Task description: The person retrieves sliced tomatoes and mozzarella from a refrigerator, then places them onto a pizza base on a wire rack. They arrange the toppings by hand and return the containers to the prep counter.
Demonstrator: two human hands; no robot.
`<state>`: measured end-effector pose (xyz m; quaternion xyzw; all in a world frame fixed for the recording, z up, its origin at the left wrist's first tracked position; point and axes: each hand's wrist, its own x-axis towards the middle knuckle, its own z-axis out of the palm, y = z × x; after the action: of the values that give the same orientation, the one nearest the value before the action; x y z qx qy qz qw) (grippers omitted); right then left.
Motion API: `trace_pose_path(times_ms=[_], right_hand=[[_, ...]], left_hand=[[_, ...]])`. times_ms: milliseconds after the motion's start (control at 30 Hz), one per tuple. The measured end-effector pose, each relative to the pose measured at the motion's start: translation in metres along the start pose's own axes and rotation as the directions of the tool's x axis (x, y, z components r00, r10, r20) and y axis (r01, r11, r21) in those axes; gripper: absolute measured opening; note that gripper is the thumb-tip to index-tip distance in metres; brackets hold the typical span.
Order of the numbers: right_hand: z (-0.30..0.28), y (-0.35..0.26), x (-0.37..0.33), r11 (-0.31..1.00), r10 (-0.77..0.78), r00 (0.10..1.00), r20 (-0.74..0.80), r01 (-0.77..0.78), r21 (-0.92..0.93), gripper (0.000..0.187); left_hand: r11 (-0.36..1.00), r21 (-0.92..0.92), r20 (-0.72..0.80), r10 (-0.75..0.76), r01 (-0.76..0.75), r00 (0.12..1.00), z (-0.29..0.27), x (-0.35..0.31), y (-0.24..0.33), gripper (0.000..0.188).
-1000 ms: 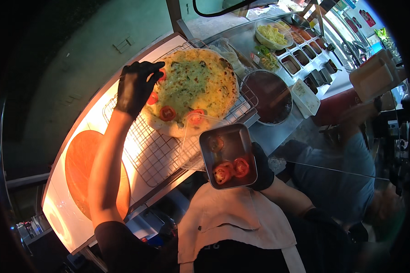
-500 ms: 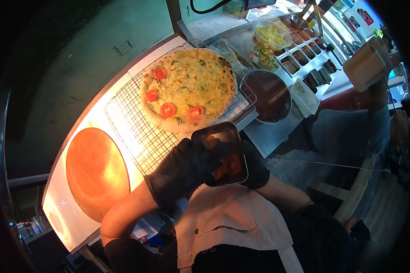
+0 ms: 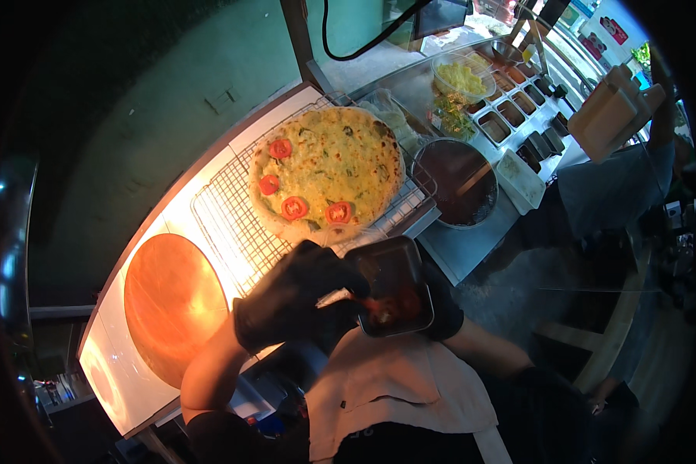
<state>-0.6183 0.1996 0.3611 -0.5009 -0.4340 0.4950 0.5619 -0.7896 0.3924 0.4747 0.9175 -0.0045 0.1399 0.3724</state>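
Observation:
My right hand [image 3: 445, 309], in a black glove, grips the far side of a dark rectangular container [image 3: 390, 267], tilted above my apron. Tomato slices [image 3: 394, 308] lie at its near end. My left hand [image 3: 294, 290], also black-gloved, reaches over the container's left rim, thumb and fingers closing on a red tomato slice [image 3: 369, 304], partly blurred. Just ahead of my hands, a pizza [image 3: 332, 166] with melted cheese and green leaves rests on a wire rack [image 3: 228, 220]. Several tomato slices [image 3: 295, 207] sit along its left and near edge.
A round wooden board [image 3: 174, 305] lies left on the white counter [image 3: 104, 371]. To the right stand a large round pan [image 3: 456, 185], a white tray [image 3: 520, 182], a bowl of yellow-green food [image 3: 462, 77] and several topping tubs [image 3: 510, 112]. Another person [image 3: 611, 189] stands at right.
My left hand has shifted slightly, its fingers now at the container's near left corner with red between them. The container has moved right and down in view. The whole view has shifted a little.

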Motion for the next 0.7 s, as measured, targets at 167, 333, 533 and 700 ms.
trace_pose_path(times_ms=[167, 333, 533, 700], right_hand=[[-0.017, 0.016, -0.020, 0.578, 0.242, 0.968, 0.064, -0.197, 0.792, 0.059], [-0.030, 0.015, -0.039, 0.934, 0.118, 0.986, -0.121, -0.069, 0.350, 0.064], [-0.033, 0.002, -0.040, 0.983, 0.024, 0.971, -0.236, 0.020, 0.184, 0.090], [-0.034, -0.003, -0.039, 0.909, 0.093, 0.971, -0.220, 0.007, 0.417, 0.088]], left_hand=[[0.963, 0.199, -0.283, -0.121, 0.181, 0.952, -0.026, 0.028, -0.036, 0.020], [0.940, 0.340, -0.284, 0.082, 0.021, 0.955, 0.010, 0.082, -0.098, 0.014], [0.812, 0.583, -0.079, 0.069, -0.010, 0.994, 0.052, 0.103, -0.137, 0.012], [0.884, 0.463, -0.004, 0.078, -0.067, 0.997, 0.056, 0.095, -0.143, 0.009]])
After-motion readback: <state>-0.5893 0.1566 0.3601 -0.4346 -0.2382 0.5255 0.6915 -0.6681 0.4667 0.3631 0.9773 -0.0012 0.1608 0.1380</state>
